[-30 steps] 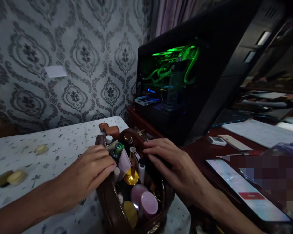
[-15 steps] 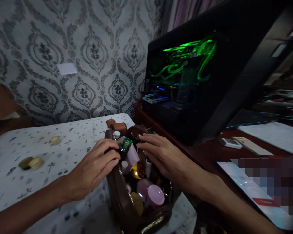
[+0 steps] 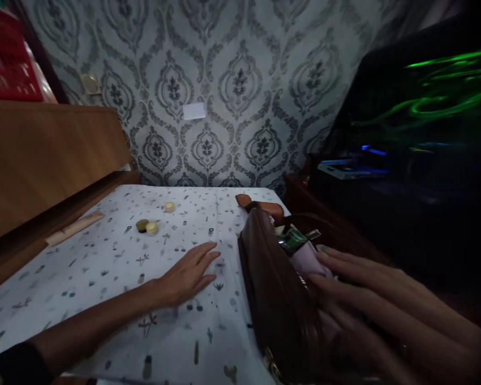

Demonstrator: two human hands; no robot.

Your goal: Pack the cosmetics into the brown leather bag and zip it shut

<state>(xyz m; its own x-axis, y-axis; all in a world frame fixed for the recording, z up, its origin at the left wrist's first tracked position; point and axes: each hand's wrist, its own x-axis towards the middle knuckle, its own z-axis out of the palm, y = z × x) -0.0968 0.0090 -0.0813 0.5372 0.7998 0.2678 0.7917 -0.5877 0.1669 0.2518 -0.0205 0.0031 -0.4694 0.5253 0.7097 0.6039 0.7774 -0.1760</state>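
A brown leather toiletry bag stands on the white patterned tablecloth, packed with bottles and a green-topped item. My left hand lies flat on the cloth just left of the bag, fingers stretched out, holding nothing. My right hand is blurred by motion and reaches over the open top of the bag, fingers extended and touching the items inside.
Small round yellow lids and another one lie on the cloth further back. A wooden headboard-like panel stands at left. A dark computer case with green lights is at right, on a dark wooden desk.
My left hand has left the bag and now rests flat on the cloth. The view has swung left. My right hand stays over the bag's contents.
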